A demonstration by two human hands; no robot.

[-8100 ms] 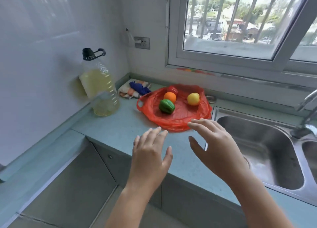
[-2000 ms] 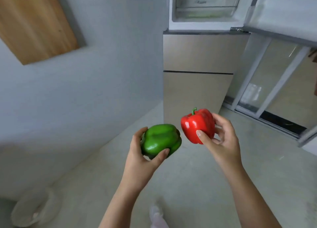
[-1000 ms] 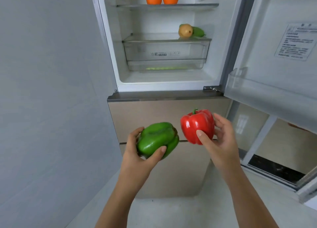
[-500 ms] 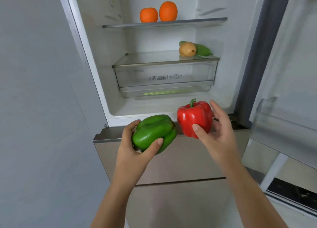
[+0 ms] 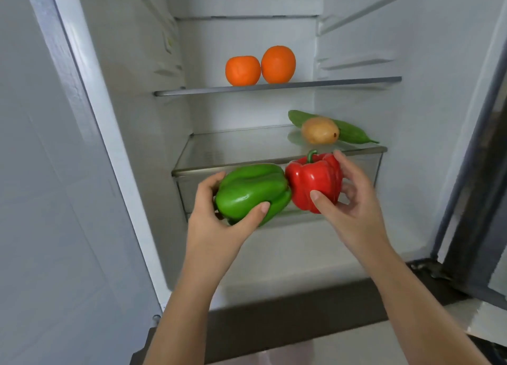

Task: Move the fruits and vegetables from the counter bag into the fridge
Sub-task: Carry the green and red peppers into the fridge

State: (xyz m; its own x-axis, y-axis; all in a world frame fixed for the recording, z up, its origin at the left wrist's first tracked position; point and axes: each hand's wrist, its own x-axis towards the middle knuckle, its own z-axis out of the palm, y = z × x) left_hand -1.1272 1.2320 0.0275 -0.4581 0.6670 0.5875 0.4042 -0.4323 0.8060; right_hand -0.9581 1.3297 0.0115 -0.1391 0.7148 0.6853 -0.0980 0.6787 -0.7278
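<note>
Green pepper [image 5: 252, 191] in left hand [image 5: 214, 227], red pepper [image 5: 312, 180] in right hand [image 5: 356, 213], fingers curled round each. Both are held touching, just before the lower shelf [image 5: 233, 149], apparently for placing together.

Glossy, smooth green pepper [image 5: 252, 190] and red pepper [image 5: 315, 182]; clear glass shelf [image 5: 233, 150].

I'm closing in on the fridge [image 5: 109, 117], and my left hand [image 5: 216, 227] and right hand [image 5: 354, 208] are raising the green pepper [image 5: 251, 191] and red pepper [image 5: 312, 180] from below its compartment up before the lower shelf's [image 5: 233, 150] front edge.
</note>
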